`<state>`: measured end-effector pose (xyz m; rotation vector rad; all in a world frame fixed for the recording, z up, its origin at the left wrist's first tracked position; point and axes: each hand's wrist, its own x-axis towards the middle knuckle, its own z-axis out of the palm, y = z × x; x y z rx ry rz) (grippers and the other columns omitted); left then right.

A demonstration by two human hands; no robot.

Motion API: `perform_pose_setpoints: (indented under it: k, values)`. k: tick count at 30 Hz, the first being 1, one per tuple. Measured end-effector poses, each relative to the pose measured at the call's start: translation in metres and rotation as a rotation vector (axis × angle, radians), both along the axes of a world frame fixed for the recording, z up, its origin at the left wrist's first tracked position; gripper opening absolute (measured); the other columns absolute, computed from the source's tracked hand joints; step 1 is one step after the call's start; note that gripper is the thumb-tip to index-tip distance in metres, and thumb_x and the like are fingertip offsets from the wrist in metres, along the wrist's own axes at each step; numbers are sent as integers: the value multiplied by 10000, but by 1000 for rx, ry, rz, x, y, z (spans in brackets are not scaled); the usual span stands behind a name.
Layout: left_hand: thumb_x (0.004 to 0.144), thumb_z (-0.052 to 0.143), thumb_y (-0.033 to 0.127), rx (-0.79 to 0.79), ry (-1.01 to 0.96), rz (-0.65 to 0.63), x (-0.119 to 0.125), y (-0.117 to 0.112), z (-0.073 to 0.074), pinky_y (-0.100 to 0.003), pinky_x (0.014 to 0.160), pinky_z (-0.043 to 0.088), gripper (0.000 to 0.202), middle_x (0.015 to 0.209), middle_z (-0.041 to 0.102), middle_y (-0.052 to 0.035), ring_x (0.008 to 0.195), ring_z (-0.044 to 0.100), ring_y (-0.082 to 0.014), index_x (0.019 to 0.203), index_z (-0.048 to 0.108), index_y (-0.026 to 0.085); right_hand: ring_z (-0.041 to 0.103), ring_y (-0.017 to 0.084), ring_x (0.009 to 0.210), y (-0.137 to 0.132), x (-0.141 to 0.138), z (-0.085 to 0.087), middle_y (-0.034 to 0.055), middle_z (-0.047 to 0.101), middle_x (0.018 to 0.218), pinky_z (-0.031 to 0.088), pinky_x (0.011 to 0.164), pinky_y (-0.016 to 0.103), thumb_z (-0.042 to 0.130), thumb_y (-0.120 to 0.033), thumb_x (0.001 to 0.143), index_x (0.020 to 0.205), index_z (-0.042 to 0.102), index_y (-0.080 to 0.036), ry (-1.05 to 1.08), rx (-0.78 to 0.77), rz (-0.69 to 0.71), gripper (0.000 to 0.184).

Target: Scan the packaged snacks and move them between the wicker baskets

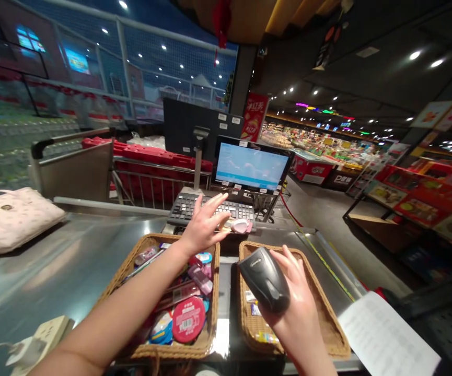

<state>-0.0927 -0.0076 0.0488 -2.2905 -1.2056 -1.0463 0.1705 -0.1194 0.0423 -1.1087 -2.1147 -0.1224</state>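
Observation:
My left hand (206,225) reaches over the left basket to the front of the black keyboard (186,204). Its thumb and fingers pinch a small white-and-pink item (239,225) whose kind I cannot make out; other fingers stretch over the keys. In my right hand (298,292) is a black barcode scanner (265,279), held above the right wicker basket (329,334), its head tilted up and leftward. A few small packets (267,336) lie in that basket. The left wicker basket (215,334) is full of small packaged goods, among them a round red tub (188,319); my forearm hides part of it.
A lit monitor (251,166) stands behind the keyboard, beside a second screen (186,125) seen from behind. On the metal counter (104,235) are a pale handbag (16,219) and a power strip (47,339). A printed sheet (386,334) lies at right.

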Motion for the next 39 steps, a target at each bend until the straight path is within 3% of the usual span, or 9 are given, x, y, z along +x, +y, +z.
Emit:
perform_pose_setpoints:
  k: [10, 30, 39]
  values:
    - [855, 658, 354, -6, -32, 71, -29, -10, 1, -593, 1221, 75, 295, 1549, 396, -150, 1435, 378, -298, 1114, 658, 213, 332, 407, 1429, -4, -20, -7, 142, 522, 1375, 268, 1103, 746, 581, -205, 812, 1287, 549, -231, 8, -36, 41, 477]
    - [841, 654, 332, -22, -40, 147, -61, -26, -4, -589, 1224, 78, 292, 1542, 411, -133, 1406, 418, -298, 1111, 665, 221, 352, 399, 1430, -7, -38, -8, 132, 552, 1362, 274, 1109, 738, 616, -223, 816, 1287, 560, -244, -10, -88, 105, 474]
    - [834, 663, 339, -107, -29, 185, -75, -36, -21, -631, 1206, 109, 273, 1530, 422, -154, 1408, 412, -313, 1074, 659, 210, 353, 383, 1436, -9, -42, -17, 120, 564, 1354, 233, 1136, 731, 620, -186, 777, 1251, 571, -238, 0, -129, 108, 480]
